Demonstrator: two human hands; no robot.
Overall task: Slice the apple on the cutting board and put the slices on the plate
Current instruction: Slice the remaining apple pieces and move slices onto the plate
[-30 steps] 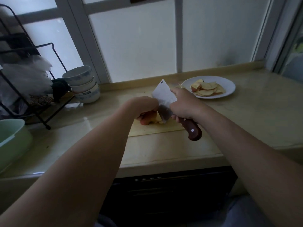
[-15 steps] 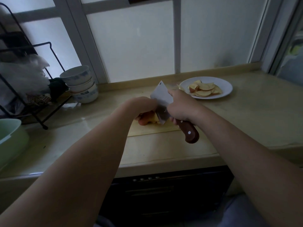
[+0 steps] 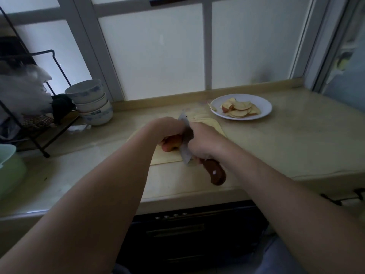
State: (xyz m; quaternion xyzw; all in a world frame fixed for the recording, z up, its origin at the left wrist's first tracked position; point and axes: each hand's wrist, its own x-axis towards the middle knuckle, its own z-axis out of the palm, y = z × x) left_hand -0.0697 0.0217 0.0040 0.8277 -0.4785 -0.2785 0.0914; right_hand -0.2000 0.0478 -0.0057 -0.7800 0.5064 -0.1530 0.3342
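A red apple piece [image 3: 171, 144] lies on the pale cutting board [image 3: 167, 158] at the counter's middle. My left hand [image 3: 167, 127] holds the apple from above, fingers curled over it. My right hand [image 3: 203, 141] grips the brown-handled cleaver [image 3: 186, 153], whose blade stands edge-down against the apple's right side. A few cut slices [image 3: 201, 117] lie at the board's far end. The white plate [image 3: 264, 106] behind to the right carries several apple slices [image 3: 240, 110].
Stacked white bowls [image 3: 90, 101] stand at the back left beside a black wire rack [image 3: 39, 107]. A green container [image 3: 9, 171] sits at the left edge. The counter's front edge runs below my forearms, with a dark oven front underneath.
The cleaver has come down from a raised, tilted pose to edge-down on the board beside the apple. My left hand has stayed on the apple.
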